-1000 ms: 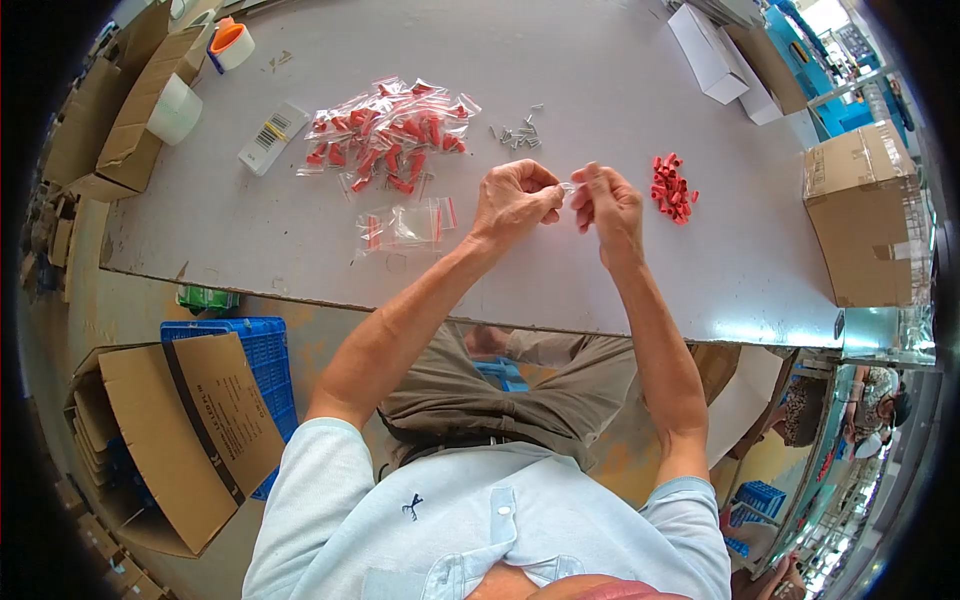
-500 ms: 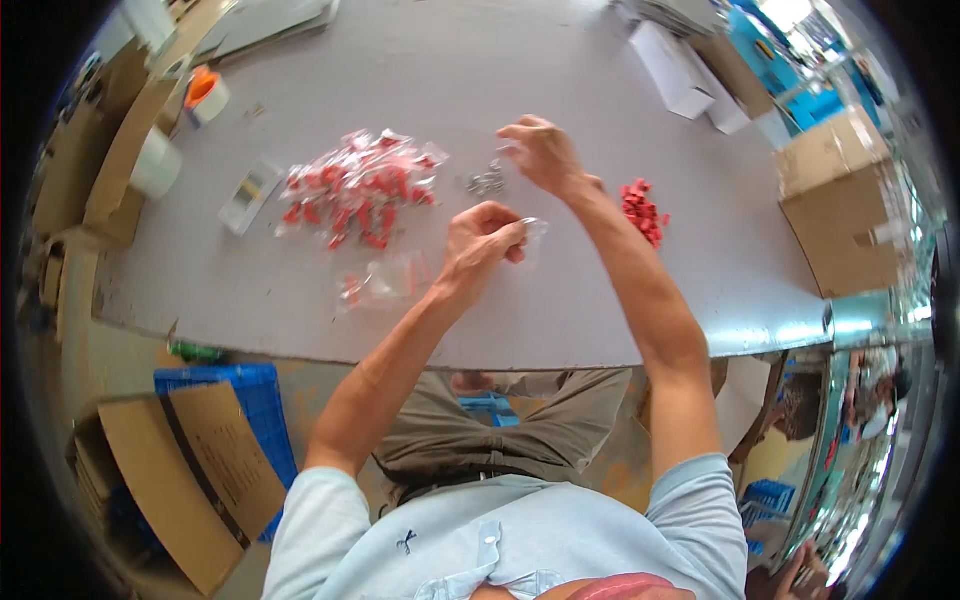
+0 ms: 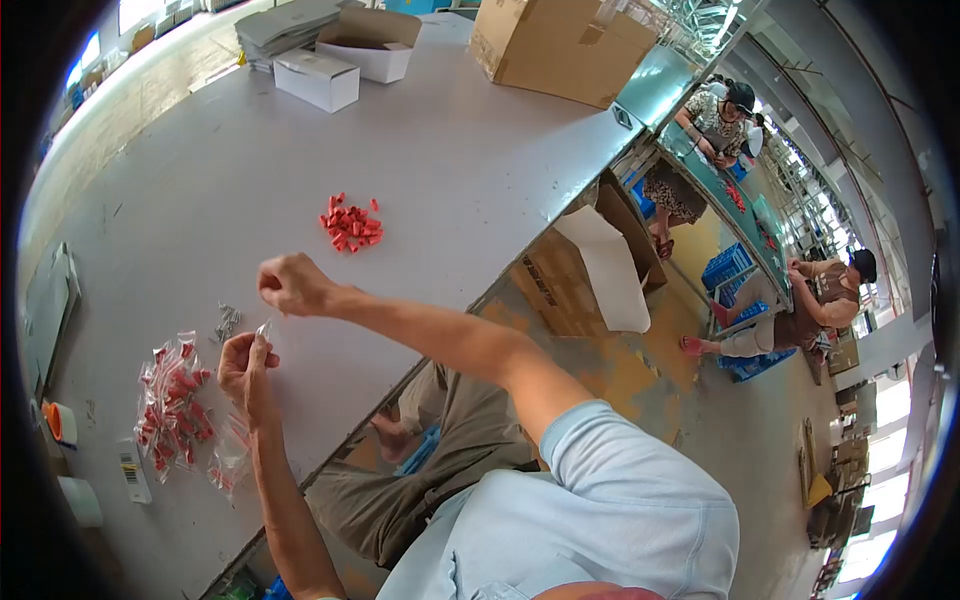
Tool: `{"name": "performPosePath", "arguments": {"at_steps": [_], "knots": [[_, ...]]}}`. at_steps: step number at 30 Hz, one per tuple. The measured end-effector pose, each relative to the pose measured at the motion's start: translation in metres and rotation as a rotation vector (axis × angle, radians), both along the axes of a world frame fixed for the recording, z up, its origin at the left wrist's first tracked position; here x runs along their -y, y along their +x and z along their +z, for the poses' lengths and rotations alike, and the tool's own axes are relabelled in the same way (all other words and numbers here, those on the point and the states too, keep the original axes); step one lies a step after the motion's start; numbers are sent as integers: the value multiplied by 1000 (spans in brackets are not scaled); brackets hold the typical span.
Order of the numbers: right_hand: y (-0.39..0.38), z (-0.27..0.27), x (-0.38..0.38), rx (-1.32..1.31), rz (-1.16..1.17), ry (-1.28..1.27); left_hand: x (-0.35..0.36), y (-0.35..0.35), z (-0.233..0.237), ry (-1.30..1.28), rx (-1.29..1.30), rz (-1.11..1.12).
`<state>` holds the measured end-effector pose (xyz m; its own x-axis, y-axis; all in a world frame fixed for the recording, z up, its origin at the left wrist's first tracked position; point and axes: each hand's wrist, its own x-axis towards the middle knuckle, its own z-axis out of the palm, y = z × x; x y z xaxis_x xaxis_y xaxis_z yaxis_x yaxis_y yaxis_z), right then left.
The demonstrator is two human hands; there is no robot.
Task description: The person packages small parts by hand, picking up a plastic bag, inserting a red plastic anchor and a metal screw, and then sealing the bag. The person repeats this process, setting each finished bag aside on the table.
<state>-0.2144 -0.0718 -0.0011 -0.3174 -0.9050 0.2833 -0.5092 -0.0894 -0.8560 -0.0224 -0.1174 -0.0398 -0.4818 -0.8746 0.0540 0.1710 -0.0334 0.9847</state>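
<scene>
My left hand [image 3: 247,368] pinches a small clear plastic bag [image 3: 264,328] whose tip sticks up past the thumb. Just above it, my right hand [image 3: 292,284] is closed with its fingers curled down; whatever it may hold is hidden. Beside both hands is a little heap of silvery metal pieces [image 3: 227,320]. Farther up the table lies a pile of small red pieces [image 3: 352,225], apart from my right hand. Left of my left hand sits a heap of clear bags with red pieces inside [image 3: 172,405], and a few more clear bags [image 3: 230,458] lie near my forearm.
A grey table [image 3: 200,180] carries a cardboard box [image 3: 560,45], white boxes [image 3: 318,80], a tape roll [image 3: 60,424] and a labelled packet [image 3: 133,470]. An open carton [image 3: 570,275] stands beyond the table edge. Two other people [image 3: 720,120] sit at another bench.
The view has swung to the right, bringing the other bench into sight. My right hand's fingers have curled in more; my left hand still grips the clear bag.
</scene>
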Motion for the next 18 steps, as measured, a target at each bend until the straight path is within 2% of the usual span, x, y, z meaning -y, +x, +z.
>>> {"name": "performPosePath", "arguments": {"at_steps": [3,4,6,8,12,18], "knots": [[2,-4,-45,212,-7,-25,-7,-2,5,-146,88,31],[-4,-21,-52,427,59,-82,-11,-4,10,-257,170,54],[-3,-24,-70,491,68,-140,-16,-4,15,-465,252,106],[13,-12,-81,533,-36,-71,-15,-5,8,-540,296,179],[39,0,-80,606,-46,-38,-25,-3,17,-473,248,189],[45,2,-71,508,-52,14,-26,-2,19,-437,246,146]]}}
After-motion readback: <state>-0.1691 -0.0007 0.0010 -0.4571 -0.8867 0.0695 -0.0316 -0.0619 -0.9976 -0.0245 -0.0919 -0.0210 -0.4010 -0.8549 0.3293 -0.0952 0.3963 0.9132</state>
